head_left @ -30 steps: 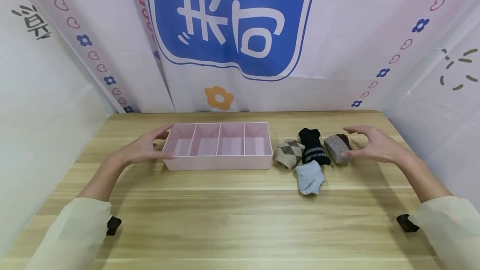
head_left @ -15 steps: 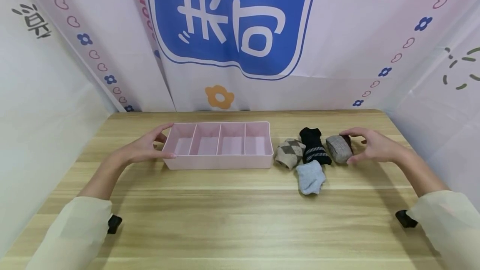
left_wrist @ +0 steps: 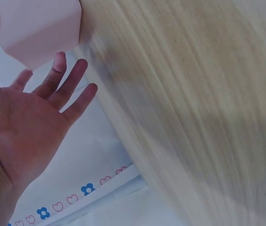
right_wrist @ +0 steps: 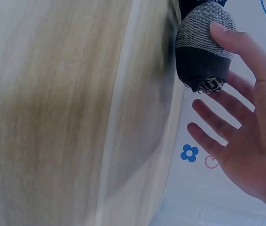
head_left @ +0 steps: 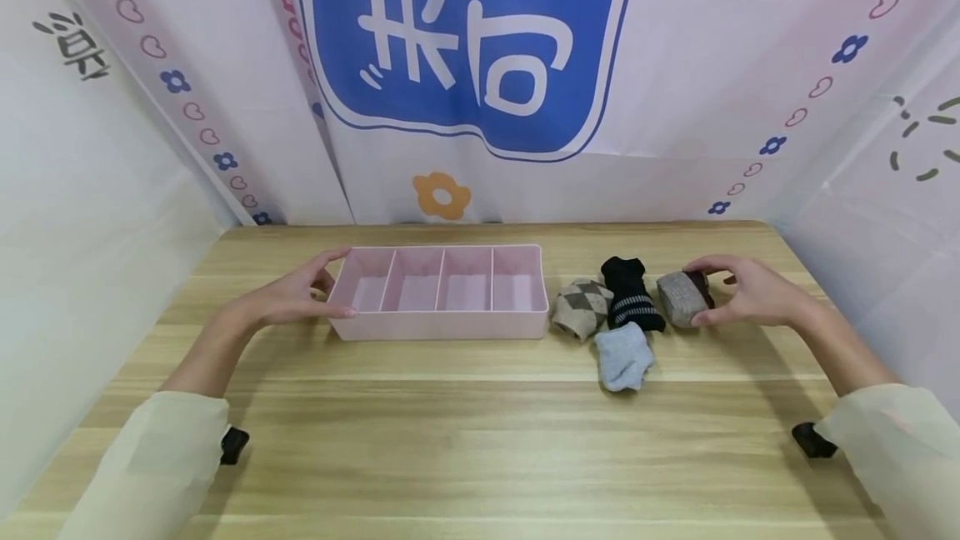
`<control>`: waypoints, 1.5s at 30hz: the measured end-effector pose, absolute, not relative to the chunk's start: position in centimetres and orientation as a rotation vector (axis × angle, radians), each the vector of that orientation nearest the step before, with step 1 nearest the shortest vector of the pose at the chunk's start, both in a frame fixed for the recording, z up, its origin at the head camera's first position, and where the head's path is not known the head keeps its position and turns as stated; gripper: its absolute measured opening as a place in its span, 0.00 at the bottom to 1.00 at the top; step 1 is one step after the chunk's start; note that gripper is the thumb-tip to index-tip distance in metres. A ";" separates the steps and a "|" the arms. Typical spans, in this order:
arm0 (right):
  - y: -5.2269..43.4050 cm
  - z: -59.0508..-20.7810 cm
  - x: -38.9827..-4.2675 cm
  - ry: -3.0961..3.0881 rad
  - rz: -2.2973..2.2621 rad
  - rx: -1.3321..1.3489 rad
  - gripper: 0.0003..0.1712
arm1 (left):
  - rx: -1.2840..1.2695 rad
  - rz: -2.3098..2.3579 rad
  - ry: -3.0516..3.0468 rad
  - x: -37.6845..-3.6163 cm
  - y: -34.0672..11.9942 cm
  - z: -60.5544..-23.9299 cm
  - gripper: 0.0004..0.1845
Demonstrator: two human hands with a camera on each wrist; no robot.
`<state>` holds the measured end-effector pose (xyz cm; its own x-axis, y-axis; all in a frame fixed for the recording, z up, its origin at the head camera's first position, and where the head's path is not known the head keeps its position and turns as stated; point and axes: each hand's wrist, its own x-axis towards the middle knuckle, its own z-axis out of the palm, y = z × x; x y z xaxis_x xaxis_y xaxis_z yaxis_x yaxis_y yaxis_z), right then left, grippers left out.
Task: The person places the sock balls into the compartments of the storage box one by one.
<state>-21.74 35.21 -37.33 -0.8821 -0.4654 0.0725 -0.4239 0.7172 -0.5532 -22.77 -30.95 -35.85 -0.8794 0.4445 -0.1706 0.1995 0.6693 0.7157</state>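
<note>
A pink tray point(head_left: 442, 327) with several compartments, all bare, lies on the wooden table point(head_left: 480, 440). My left hand point(head_left: 300, 297) is at its left end, fingers straight, thumb against the front corner; the left wrist view shows the open palm point(left_wrist: 24, 122) beside the tray corner point(left_wrist: 38, 28). My right hand point(head_left: 742, 294) reaches around a rolled grey sock point(head_left: 681, 298) at the right. In the right wrist view the thumb touches the roll point(right_wrist: 201, 52) while the spread fingers point(right_wrist: 218, 122) stay clear behind it.
Left of the grey roll lie a black striped sock point(head_left: 630, 294), an argyle roll point(head_left: 581, 307) and a light blue sock point(head_left: 622, 361). Printed cloth walls close in the back and both sides. Black clips point(head_left: 234, 444) point(head_left: 813, 440) sit at the table's edges.
My right hand has closed in on the grey sock roll, and its thumb now touches it. The left hand has stayed at the tray's left end.
</note>
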 end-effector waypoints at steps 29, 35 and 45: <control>31.4 -33.9 -22.4 2.883 -1.059 -0.618 0.40 | 0.485 1.045 2.516 -22.7 -31.0 -35.4 0.58; 30.0 -33.5 -22.8 2.839 -1.140 -0.654 0.40 | 0.480 1.071 2.500 -22.7 -30.9 -35.3 0.58; 27.2 -33.0 -23.3 2.778 -1.193 -0.686 0.40 | 0.467 1.096 2.467 -22.7 -30.9 -35.3 0.58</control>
<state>-23.33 27.21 -32.96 -0.9013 -0.4123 0.1333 -0.3806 0.6063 -0.6982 -22.66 -30.93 -35.35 -0.8644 0.4514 -0.2214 0.1383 0.6367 0.7586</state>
